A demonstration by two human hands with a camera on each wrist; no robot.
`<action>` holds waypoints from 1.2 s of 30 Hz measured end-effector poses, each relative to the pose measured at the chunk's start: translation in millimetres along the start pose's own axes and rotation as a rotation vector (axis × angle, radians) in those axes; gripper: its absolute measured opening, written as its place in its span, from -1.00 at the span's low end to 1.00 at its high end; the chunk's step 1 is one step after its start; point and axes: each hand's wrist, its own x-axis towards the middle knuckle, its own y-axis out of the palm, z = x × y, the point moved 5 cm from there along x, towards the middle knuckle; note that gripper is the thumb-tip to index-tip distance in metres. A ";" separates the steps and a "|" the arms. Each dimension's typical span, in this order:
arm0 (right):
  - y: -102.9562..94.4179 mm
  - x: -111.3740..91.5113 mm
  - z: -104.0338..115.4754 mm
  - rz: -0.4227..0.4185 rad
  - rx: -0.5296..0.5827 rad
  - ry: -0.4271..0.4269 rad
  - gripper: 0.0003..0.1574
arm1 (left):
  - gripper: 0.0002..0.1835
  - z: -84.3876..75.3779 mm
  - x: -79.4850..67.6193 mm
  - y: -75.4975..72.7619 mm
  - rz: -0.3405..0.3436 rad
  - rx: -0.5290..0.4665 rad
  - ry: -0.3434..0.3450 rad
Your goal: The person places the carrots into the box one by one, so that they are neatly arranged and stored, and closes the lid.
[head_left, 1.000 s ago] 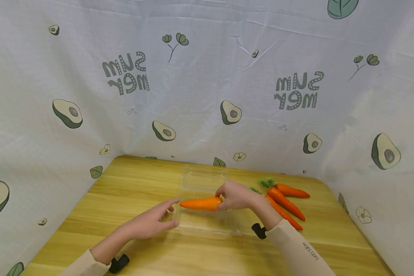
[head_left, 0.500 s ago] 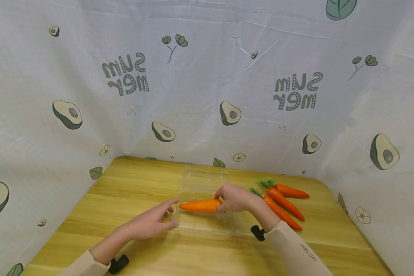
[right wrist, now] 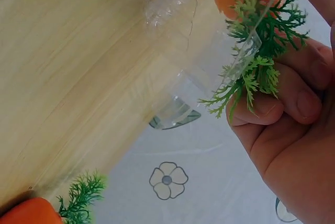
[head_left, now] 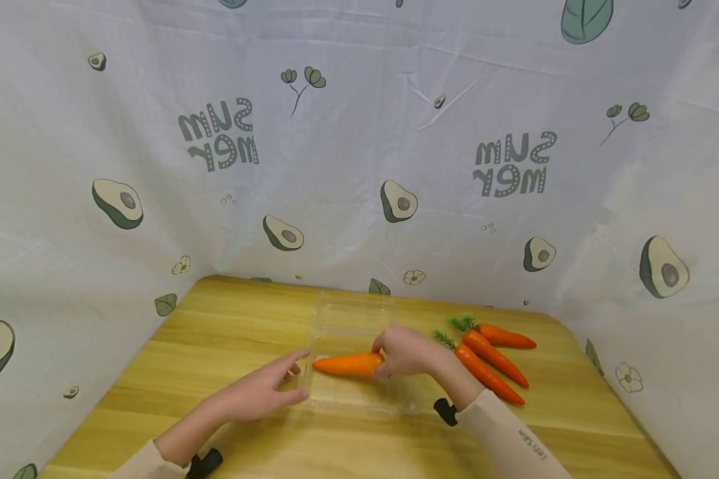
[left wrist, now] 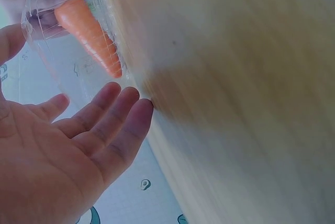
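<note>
An orange carrot (head_left: 344,364) lies lengthwise within the clear plastic container (head_left: 359,406), its pointed tip towards the left wall. My right hand (head_left: 410,354) grips its thick end, reaching in over the container's right side. In the right wrist view the carrot's green leaves (right wrist: 256,72) spread across my curled fingers, seen partly through the clear wall. My left hand (head_left: 257,394) is spread at the container's left wall, thumb and fingers apart around that edge. The left wrist view shows its open palm, with the carrot tip just beyond the fingertips behind the plastic.
Right of the container, three more carrots with green tops lie on the wooden table: a back carrot (head_left: 506,336), a middle carrot (head_left: 494,359) and a front carrot (head_left: 490,376). A printed white cloth (head_left: 335,146) hangs behind the table and along its sides.
My right hand has sunk slightly with the carrot into the container. My left hand stays at the left wall. The whole head view has shifted a little downward.
</note>
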 end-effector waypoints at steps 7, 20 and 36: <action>5.9 -0.5 -0.4 -0.002 -0.035 0.012 -0.69 | -0.18 1.1 -0.1 1.3 0.008 -0.001 -0.003; 8.2 -1.6 -0.8 -0.003 -0.057 0.047 -0.60 | -0.17 -0.9 -0.7 1.2 0.008 -0.001 -0.012; 2.0 -4.0 3.6 -0.155 -0.082 0.004 -0.82 | -0.18 -0.4 -0.7 0.1 0.001 0.002 -0.010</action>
